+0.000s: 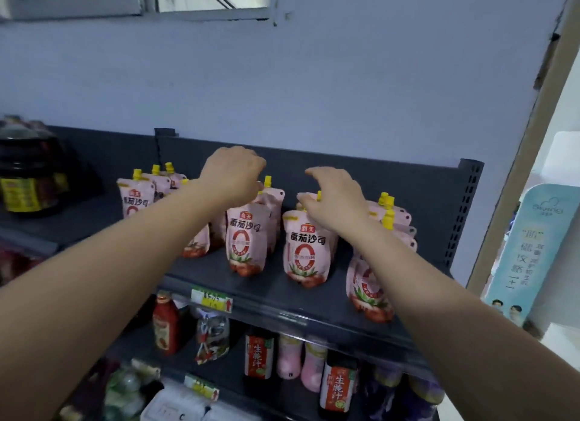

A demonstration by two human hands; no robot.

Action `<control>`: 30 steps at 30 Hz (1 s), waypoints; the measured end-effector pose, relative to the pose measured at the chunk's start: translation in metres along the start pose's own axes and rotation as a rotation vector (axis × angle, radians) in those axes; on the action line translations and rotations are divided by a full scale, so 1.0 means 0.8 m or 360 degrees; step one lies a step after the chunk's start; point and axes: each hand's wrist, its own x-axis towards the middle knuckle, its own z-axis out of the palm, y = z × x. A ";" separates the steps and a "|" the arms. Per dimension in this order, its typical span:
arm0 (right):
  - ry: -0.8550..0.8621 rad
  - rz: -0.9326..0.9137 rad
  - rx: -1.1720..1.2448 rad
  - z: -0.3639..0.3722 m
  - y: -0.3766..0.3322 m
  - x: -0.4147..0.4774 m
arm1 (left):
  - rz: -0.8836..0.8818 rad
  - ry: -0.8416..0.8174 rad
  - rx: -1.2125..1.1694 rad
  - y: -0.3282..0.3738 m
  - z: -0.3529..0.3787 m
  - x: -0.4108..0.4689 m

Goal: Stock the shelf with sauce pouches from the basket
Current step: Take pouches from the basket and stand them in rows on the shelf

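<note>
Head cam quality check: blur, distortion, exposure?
Head view: wide-angle bend along the wall edge at right; dark jar at far left smeared and soft; front pouch label readable; left hand and right hand fairly sharp; lower shelf dim; bluish cast, no glare.

The pink pouches point(246, 241) on the top shelf read "番茄沙司" in dark characters, under a small red badge reading "海天", with a large red "0" below. Two dark bottles point(259, 354) on the shelf beneath carried orange labels reading "生腌汁". The pale blue sign point(530, 241) at the right bore the word "Saving" at its top and "攻略 1+1" lower down; the yellow price tag point(212, 299) was too blurred to read.
</note>
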 end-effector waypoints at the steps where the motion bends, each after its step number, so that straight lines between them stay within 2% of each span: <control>1: -0.0020 -0.0045 0.0015 0.008 -0.017 0.002 | -0.0041 -0.0036 0.0034 -0.018 0.001 -0.012; 10: -0.0296 -0.0374 0.0175 0.095 -0.188 0.003 | -0.0411 -0.0319 0.0193 -0.177 0.015 -0.152; 21: -0.0699 -0.0572 0.0244 0.225 -0.426 -0.019 | -0.0744 -0.0679 0.0245 -0.371 0.051 -0.356; 30: -0.0933 -0.0663 0.0356 0.330 -0.617 -0.057 | -0.0842 -0.0834 0.0256 -0.517 0.100 -0.517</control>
